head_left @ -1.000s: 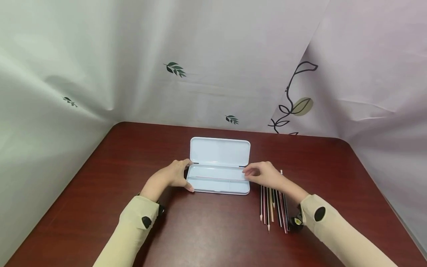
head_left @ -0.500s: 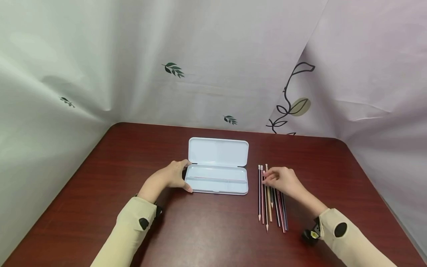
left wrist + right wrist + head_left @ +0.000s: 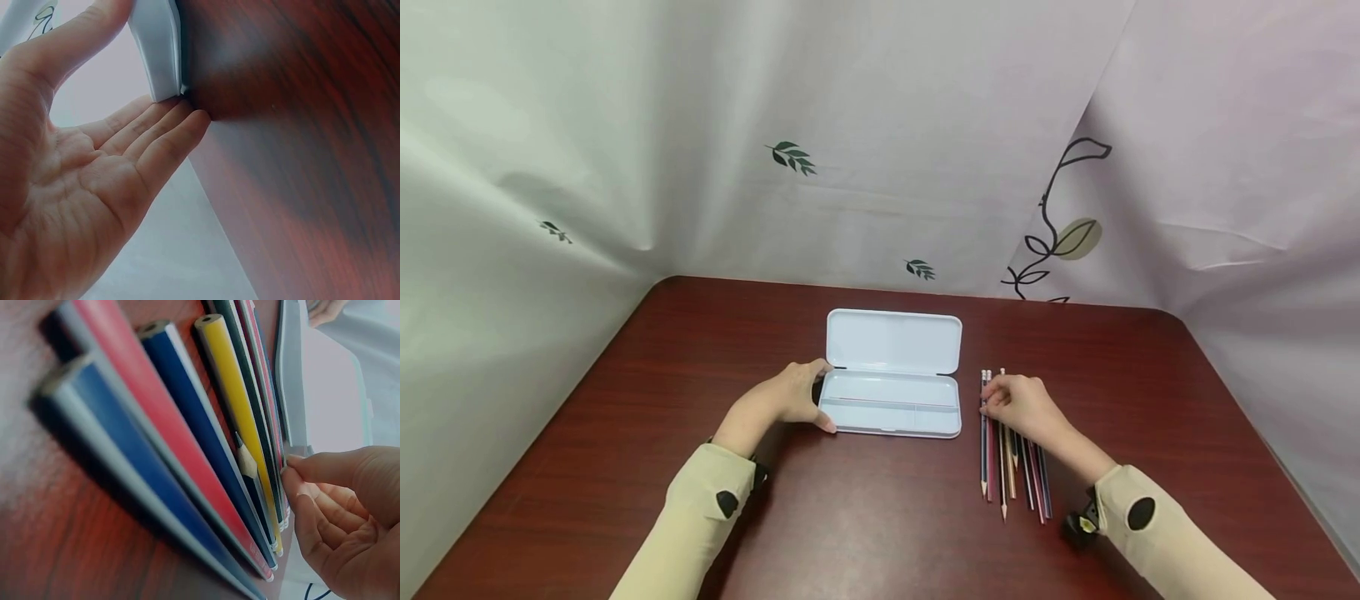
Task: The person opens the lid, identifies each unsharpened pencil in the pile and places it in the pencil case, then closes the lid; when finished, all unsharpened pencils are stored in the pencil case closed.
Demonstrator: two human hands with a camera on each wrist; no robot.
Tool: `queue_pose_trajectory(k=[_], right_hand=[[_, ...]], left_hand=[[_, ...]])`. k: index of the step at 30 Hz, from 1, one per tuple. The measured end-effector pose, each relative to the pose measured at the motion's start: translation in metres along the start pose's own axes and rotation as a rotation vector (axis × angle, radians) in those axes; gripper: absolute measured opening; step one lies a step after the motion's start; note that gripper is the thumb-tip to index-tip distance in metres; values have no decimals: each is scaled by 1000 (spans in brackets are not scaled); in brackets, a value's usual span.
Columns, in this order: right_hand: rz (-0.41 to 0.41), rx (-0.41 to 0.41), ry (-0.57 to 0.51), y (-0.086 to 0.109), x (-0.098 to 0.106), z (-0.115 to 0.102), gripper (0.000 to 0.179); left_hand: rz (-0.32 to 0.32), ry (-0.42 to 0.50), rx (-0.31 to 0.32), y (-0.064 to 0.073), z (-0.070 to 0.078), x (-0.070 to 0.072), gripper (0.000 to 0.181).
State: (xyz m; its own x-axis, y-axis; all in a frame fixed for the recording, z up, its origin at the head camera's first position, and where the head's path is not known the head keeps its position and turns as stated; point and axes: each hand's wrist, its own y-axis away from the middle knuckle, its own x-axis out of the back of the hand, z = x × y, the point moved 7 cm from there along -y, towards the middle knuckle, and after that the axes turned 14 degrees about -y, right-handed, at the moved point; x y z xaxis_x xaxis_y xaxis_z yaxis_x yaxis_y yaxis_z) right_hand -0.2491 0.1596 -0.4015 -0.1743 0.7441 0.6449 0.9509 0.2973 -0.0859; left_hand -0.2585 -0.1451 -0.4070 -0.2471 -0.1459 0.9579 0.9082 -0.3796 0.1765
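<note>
A white pencil case [image 3: 865, 414] lies with its lid [image 3: 893, 342] raised at the back. My left hand [image 3: 784, 397] spans the case's left end, thumb at the front corner and fingers at the hinge side. In the left wrist view, its fingertips [image 3: 197, 119] touch the case's end. To the case's right, several pencils [image 3: 1009, 483] lie side by side, points mostly toward me. Over their eraser ends is my right hand [image 3: 1021, 405]; in the right wrist view, its thumb and forefinger pinch a pink-striped pencil [image 3: 259, 353] at the case side of the bunch.
The dark red wooden table [image 3: 880, 517] carries everything. A patterned white cloth [image 3: 865, 150] hangs behind its back edge and at both sides. Inside the case, a low divider [image 3: 916, 415] separates compartments. A thin reddish line runs in its long compartment; I cannot tell what it is.
My right hand has moved from above the case's right end back to the pencils, then slightly left onto the nearest ones. The left hand stays on the case.
</note>
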Motion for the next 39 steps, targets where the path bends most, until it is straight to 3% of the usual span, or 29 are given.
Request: queue_pose_trajectory(k=[12, 18, 25, 28, 39], right_hand=[[39, -19, 45, -1, 1, 0, 11], [15, -93, 63, -6, 0, -2, 15], [-128, -311, -10, -15, -8, 5, 15], [-158, -369, -43, -20, -9, 8, 18], [-161, -403, -189, -26, 3, 15, 23]], left_hand=[[5, -3, -1, 0, -1, 0, 84], [4, -7, -11, 0, -1, -1, 84], [-3, 0, -2, 0, 0, 0, 84], [-6, 1, 10, 1, -1, 1, 84], [-6, 0, 1, 1, -1, 0, 82]])
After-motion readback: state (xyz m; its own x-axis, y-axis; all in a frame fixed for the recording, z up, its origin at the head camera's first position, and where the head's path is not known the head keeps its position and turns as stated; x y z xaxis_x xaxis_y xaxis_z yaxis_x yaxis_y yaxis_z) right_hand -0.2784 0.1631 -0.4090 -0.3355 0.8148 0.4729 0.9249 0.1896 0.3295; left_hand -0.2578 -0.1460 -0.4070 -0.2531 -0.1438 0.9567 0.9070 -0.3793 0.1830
